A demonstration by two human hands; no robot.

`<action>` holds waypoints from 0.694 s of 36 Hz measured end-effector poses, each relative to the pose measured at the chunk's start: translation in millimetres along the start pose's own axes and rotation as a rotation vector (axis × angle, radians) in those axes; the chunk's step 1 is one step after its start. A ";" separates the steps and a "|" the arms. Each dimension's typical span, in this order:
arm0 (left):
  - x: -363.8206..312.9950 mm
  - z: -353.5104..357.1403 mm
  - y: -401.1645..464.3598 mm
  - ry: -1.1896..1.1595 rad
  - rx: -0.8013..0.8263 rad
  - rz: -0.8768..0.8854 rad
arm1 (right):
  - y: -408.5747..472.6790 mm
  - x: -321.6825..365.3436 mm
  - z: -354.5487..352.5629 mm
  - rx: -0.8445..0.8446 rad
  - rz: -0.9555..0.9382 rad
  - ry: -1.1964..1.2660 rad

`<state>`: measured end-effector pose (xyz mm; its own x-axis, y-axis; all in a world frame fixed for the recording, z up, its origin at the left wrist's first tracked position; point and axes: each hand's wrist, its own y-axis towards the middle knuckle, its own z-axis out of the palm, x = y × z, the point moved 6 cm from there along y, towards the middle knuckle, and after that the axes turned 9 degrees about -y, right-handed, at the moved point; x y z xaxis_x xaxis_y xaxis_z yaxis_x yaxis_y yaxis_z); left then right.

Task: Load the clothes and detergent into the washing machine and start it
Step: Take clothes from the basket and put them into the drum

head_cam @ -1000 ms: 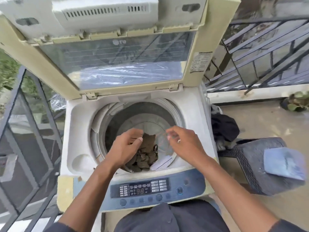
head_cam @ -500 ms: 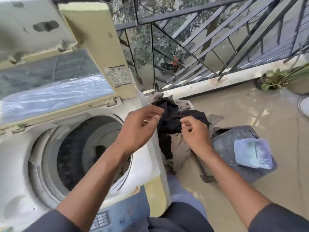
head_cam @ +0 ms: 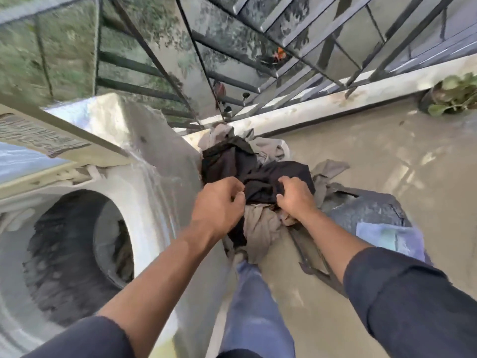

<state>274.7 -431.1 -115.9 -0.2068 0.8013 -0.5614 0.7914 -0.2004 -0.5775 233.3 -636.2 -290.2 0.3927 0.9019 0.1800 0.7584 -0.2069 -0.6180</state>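
Clothes [head_cam: 240,161] are lying piled beside the washing machine [head_cam: 160,161], at its three o'clock side. Both hands are gripping the black garment [head_cam: 260,184] on top: left hand [head_cam: 218,202] at nine o'clock of it, right hand [head_cam: 294,197] at three o'clock.

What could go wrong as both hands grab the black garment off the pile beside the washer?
1. The black garment lies tangled with beige clothes; lifting may drag those onto the floor.
2. Left hand and right hand grip only its near edge, so trailing fabric could snag on the washing machine corner before reaching the drum.
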 end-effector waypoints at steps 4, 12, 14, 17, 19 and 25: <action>11.9 12.9 14.5 0.033 0.006 -0.071 | 29.5 -8.3 25.3 0.161 0.027 -0.169; 25.8 33.8 35.9 0.029 0.046 -0.137 | 65.9 -18.1 59.8 0.064 0.118 -0.101; 27.6 36.5 37.9 0.019 0.067 -0.161 | 70.2 -18.5 57.9 0.024 0.150 0.026; 29.1 37.2 36.8 0.013 0.101 -0.181 | 67.4 -17.6 44.2 -0.050 0.166 0.255; 27.9 37.3 34.4 0.002 0.122 -0.187 | 55.7 -12.7 28.4 -0.100 0.142 0.415; 28.3 40.1 27.2 -0.011 0.181 -0.200 | -12.8 24.7 -35.9 -0.080 -0.015 0.717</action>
<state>267.3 -436.5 -171.2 -0.3555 0.8293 -0.4311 0.6186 -0.1370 -0.7736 252.0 -624.9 -250.4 0.6057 0.4400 0.6630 0.7916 -0.2483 -0.5584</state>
